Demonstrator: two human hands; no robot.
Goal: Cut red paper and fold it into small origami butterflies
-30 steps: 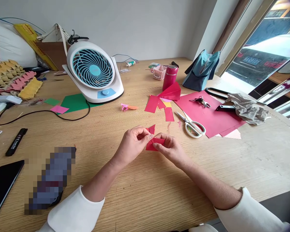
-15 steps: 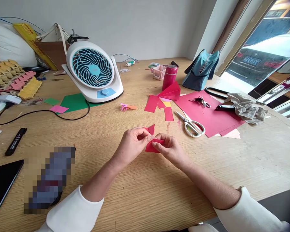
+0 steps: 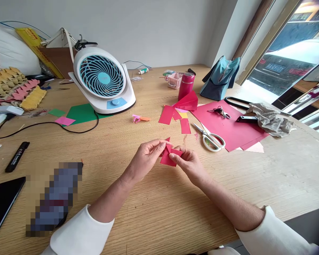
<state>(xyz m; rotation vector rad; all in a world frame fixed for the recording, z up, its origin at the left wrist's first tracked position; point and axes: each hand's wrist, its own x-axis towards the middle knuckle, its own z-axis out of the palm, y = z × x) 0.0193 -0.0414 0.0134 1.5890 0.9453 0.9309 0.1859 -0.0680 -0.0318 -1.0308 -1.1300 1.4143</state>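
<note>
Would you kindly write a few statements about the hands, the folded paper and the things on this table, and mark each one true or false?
1. Both hands, the left hand and the right hand, hold the folded red paper. True.
2. The scissors are in the right hand. False: they lie on the table, beyond that hand, beside the large red sheet.
3. The fan stands on the table's far left side. True.
4. The keys lie on the green sheet. False: they lie on the large red sheet.
5. The black marker lies to the left of the left hand. True.
</note>
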